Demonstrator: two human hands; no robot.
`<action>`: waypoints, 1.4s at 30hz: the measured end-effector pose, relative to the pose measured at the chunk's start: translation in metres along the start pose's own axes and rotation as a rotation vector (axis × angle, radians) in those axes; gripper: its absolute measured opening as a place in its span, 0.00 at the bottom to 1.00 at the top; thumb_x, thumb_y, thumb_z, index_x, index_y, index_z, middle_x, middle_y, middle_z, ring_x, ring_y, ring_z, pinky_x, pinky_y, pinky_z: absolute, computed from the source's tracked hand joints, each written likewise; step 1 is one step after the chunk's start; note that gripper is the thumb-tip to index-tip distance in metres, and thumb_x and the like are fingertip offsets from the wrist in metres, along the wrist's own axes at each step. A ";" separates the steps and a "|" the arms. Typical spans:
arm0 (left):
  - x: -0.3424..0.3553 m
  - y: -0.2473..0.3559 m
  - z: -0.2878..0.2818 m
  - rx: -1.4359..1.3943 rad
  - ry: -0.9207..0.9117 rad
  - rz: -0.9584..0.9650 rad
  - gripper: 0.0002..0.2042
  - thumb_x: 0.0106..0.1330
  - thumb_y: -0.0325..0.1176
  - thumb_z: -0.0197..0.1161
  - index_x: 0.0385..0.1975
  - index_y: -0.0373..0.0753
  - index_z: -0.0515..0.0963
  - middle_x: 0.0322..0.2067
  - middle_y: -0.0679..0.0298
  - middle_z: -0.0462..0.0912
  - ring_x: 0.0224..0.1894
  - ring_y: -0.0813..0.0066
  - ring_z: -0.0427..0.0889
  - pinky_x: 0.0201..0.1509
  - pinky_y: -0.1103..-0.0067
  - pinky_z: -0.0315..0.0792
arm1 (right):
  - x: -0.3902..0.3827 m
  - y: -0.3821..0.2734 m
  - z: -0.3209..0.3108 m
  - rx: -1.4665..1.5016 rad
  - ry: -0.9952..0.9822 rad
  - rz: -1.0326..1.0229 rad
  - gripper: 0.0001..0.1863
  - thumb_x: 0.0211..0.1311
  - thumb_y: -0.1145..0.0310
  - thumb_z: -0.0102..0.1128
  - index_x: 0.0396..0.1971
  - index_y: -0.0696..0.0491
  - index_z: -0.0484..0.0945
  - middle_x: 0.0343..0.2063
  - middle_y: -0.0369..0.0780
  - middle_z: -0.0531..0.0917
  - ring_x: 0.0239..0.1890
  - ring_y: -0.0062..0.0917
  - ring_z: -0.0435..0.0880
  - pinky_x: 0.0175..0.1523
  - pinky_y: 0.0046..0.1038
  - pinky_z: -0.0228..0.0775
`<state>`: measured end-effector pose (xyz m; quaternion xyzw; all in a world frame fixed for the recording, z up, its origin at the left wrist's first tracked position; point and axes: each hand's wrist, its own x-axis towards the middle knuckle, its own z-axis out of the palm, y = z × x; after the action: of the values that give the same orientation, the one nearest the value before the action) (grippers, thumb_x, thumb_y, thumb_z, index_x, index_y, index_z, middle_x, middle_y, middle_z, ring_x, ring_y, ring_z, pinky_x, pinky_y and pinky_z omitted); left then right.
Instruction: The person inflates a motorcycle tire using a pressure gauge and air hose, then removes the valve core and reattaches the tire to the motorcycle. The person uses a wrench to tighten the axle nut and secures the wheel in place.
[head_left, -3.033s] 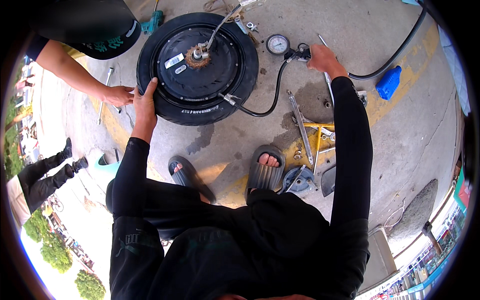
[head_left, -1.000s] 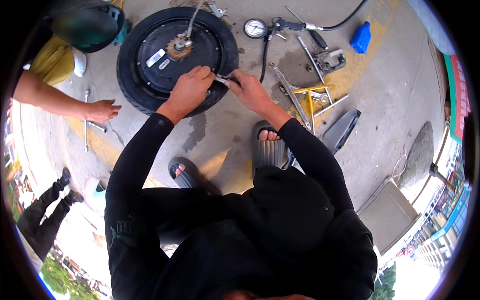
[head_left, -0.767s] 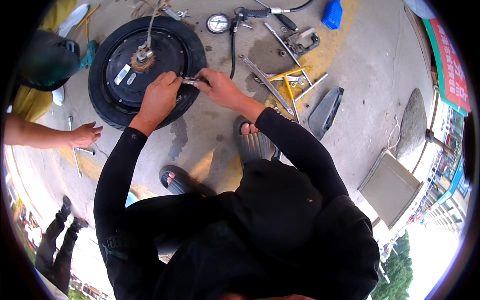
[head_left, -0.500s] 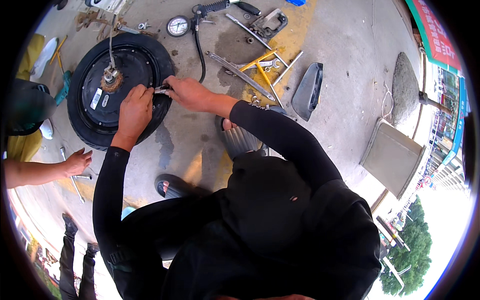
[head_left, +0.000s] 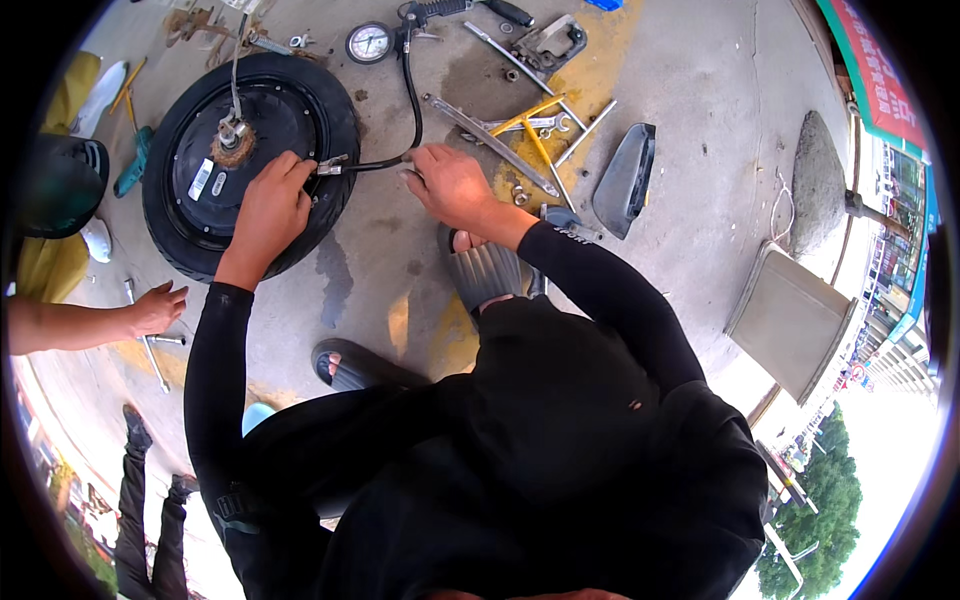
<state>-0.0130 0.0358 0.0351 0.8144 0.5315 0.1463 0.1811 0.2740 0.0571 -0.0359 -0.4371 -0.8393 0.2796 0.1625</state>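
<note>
The wheel [head_left: 238, 175] is laid flat on the ground [head_left: 700, 150], presumably for stability. The black hose [head_left: 412, 90] is run beside the right hand [head_left: 455, 190]; its metal connector [head_left: 330, 170] is met by the left hand [head_left: 268, 210], perhaps for steadying. Whether either hand's fingers are clamped cannot be told.

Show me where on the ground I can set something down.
A wide bare patch: the concrete between the dark plastic panel and the grey stone. A smaller, stained one lies between the wheel and the right slipper. It's crowded from the pressure gauge across the yellow frame to that panel.
</note>
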 end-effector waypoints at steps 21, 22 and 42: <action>0.065 0.021 0.017 0.225 -0.022 0.252 0.10 0.63 0.29 0.60 0.44 0.38 0.78 0.44 0.56 0.80 0.50 0.52 0.81 0.51 0.60 0.77 | -0.062 -0.179 0.064 0.091 -0.992 -0.022 0.26 0.64 0.51 0.61 0.51 0.57 0.80 0.40 0.52 0.86 0.48 0.49 0.84 0.52 0.47 0.74; 0.060 0.022 0.016 0.221 -0.006 0.250 0.10 0.63 0.29 0.60 0.44 0.38 0.78 0.45 0.57 0.80 0.51 0.52 0.81 0.51 0.60 0.77 | -0.065 -0.186 0.062 0.072 -0.923 0.038 0.26 0.63 0.51 0.62 0.52 0.57 0.79 0.41 0.52 0.86 0.49 0.49 0.84 0.52 0.47 0.74; 0.030 0.054 -0.026 0.242 -0.166 0.150 0.17 0.64 0.25 0.63 0.53 0.36 0.76 0.57 0.57 0.74 0.60 0.53 0.75 0.61 0.64 0.72 | -0.222 0.035 -0.036 -0.812 -0.265 0.403 0.39 0.59 0.53 0.70 0.69 0.47 0.66 0.68 0.49 0.65 0.66 0.40 0.70 0.64 0.48 0.69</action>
<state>0.0315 0.0467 0.0837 0.8770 0.4662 0.0267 0.1135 0.4403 -0.0980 -0.0353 -0.5800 -0.7927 0.0079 -0.1875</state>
